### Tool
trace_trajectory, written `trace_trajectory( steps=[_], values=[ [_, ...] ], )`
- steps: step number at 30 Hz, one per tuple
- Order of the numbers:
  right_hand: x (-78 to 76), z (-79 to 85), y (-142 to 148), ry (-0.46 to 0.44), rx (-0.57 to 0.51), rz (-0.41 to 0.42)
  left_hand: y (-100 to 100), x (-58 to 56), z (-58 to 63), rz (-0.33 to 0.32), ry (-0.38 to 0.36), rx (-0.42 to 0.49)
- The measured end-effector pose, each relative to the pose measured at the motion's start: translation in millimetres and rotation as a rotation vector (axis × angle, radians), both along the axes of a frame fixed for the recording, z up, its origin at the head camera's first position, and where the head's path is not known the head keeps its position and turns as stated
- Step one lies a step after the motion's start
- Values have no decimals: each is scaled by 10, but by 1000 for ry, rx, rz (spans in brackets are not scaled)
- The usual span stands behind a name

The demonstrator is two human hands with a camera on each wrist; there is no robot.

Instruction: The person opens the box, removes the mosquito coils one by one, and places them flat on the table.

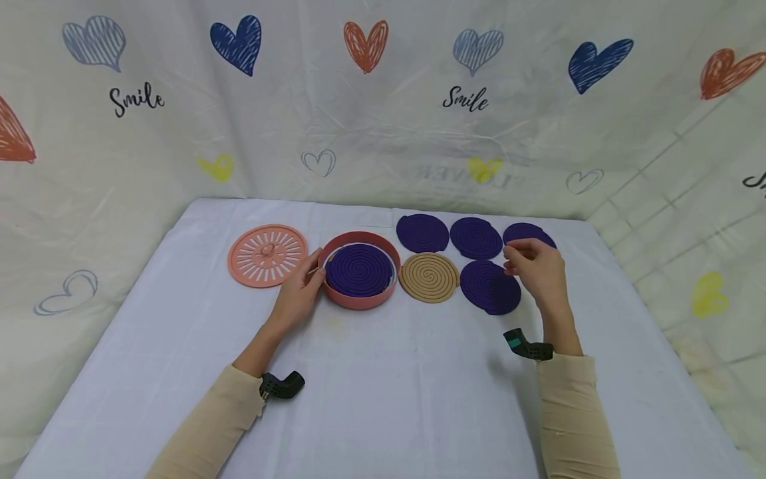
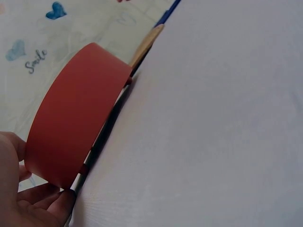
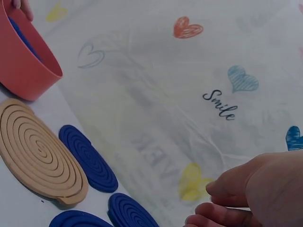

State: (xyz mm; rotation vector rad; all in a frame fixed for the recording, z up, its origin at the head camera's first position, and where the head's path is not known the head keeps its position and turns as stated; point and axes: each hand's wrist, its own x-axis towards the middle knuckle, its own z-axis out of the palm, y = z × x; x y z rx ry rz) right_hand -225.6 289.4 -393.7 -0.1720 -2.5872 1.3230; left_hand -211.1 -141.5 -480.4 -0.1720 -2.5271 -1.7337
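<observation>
My left hand (image 1: 301, 286) grips the left side of a round pink holder (image 1: 357, 303), thumb and fingers at its edges. The holder's red-pink side wall (image 2: 78, 111) fills much of the left wrist view. Inside the holder lies a dark blue mosquito coil (image 1: 359, 269). My right hand (image 1: 538, 269) is raised over the right-hand coils with loosely bent fingers and nothing visible between them. Below it lies a dark blue coil (image 1: 481, 283), partly in its shadow. Another blue coil (image 1: 520, 231) is partly hidden behind the hand. A tan coil (image 1: 429, 277) sits beside the holder.
Left of the holder lies a pink slotted lid (image 1: 251, 266) with a small knob. Two more blue coils (image 1: 422, 233) (image 1: 475, 237) are in the back row. A white cloth (image 1: 407, 399) covers the table, and a heart-printed sheet (image 1: 383, 120) hangs behind it.
</observation>
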Motion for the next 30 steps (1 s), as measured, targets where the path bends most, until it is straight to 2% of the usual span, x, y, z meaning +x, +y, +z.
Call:
trace_trajectory(
  steps=[3, 10, 12, 17, 19, 24, 30],
  values=[
    [1, 15, -29, 6, -7, -4, 15, 23, 50, -2, -12, 12],
    [12, 43, -87, 28, -28, 0, 89, 191, 387, -16, -22, -13],
    [15, 47, -98, 31, -30, 4, 78, 166, 338, -14, -27, -8],
    [10, 55, -123, 43, -47, 24, 22, 45, 92, -10, -19, 6],
    [4, 54, -135, 46, -60, 28, 12, 26, 42, -7, -9, 3],
    [-19, 49, -175, 53, -76, 25, 4, 12, 3, 0, 8, -7],
    [-44, 43, -262, 79, -82, 52, 6, 29, 32, 8, 11, -17]
  ],
)
